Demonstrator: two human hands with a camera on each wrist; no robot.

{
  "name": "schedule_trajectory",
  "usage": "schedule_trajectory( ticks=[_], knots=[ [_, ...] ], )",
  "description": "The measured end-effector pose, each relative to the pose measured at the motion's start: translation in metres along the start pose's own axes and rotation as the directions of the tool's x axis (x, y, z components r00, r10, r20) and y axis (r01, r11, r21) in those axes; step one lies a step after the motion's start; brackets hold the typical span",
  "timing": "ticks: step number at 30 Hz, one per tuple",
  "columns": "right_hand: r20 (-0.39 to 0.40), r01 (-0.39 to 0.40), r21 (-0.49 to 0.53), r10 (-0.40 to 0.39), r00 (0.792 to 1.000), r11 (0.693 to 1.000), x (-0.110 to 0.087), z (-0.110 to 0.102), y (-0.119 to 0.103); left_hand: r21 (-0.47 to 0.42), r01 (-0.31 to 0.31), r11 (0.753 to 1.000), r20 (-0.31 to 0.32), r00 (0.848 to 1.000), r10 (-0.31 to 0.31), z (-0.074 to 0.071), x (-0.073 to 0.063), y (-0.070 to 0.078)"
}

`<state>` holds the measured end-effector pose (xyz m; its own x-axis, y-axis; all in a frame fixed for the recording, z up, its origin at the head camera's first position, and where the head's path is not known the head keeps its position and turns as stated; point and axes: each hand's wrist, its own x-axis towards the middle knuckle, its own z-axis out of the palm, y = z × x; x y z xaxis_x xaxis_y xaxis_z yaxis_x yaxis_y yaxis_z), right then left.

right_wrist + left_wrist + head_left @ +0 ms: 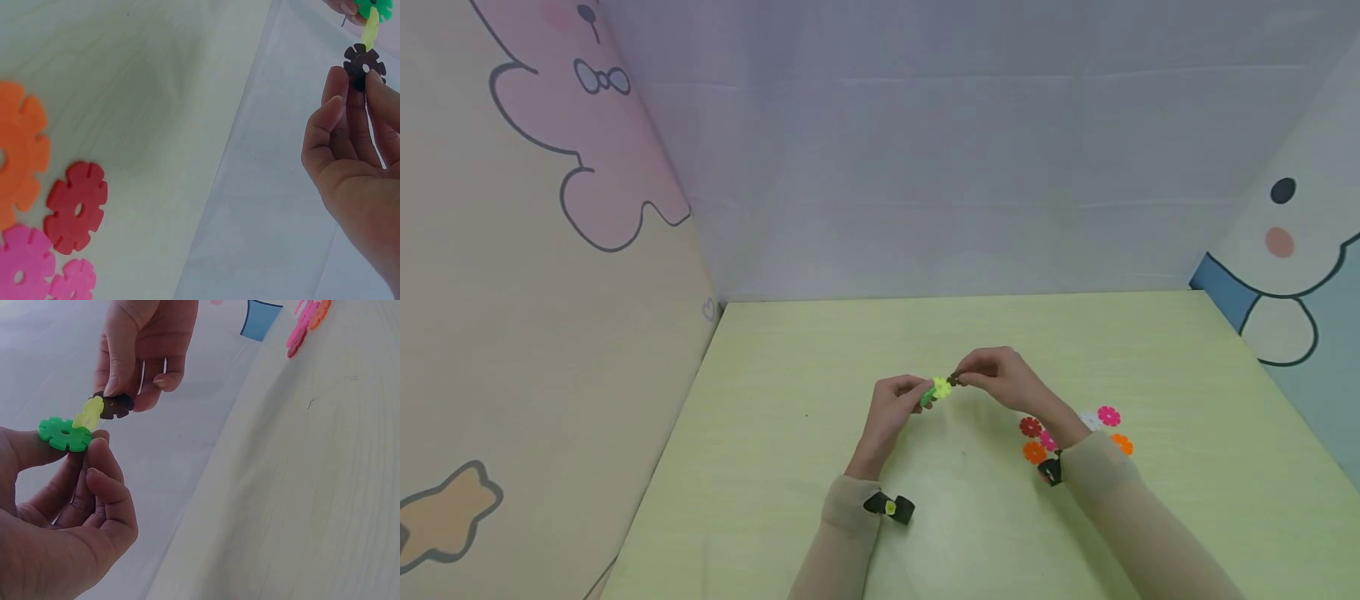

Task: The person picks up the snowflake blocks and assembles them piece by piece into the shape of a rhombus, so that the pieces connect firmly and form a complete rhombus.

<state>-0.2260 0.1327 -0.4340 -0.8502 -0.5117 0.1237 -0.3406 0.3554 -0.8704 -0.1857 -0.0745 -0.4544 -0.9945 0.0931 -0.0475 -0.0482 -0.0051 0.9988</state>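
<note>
Left hand [890, 408] pinched a green disc [52, 430], right hand [1009, 382] a dark disc [357, 60], yellow disc [942, 387] between; they seemed light, stiff, best gripped by rims

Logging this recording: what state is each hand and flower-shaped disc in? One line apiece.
Left hand: pinching the green disc
Right hand: pinching the dark brown disc
Green disc: held, touching the yellow disc
Yellow disc: between green and dark brown, touching both; how firmly joined, unclear
Dark brown disc: held, touching the yellow disc
Loose discs: lying on the table, unheld
</note>
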Motion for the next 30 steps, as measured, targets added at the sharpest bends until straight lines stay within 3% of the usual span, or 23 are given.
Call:
schedule_trajectory(
  ticks=[7, 17, 24, 30],
  knots=[
    [0.042, 0.008, 0.029, -0.010, 0.999, 1.000, 0.003, 0.000, 0.020, -0.009, 0.016, 1.000, 0.020, 1.000, -0.016, 0.000, -0.001, -0.001],
    [0.061, -0.002, 0.018, 0.001, 0.998, 1.000, 0.005, -0.001, 0.023, -0.042, -0.019, 0.999, 0.030, 0.999, 0.020, 0.000, -0.001, -0.007],
    [0.055, 0.043, 0.011, -0.044, 0.998, 0.999, 0.003, -0.003, 0.021, -0.066, -0.030, 0.997, 0.030, 0.999, 0.032, 0.002, 0.000, -0.006],
    [0.047, 0.038, 0.033, -0.040, 0.998, 0.999, 0.002, -0.003, 0.019, -0.099, -0.008, 0.995, 0.021, 1.000, 0.010, 0.003, -0.001, -0.006]
  ],
)
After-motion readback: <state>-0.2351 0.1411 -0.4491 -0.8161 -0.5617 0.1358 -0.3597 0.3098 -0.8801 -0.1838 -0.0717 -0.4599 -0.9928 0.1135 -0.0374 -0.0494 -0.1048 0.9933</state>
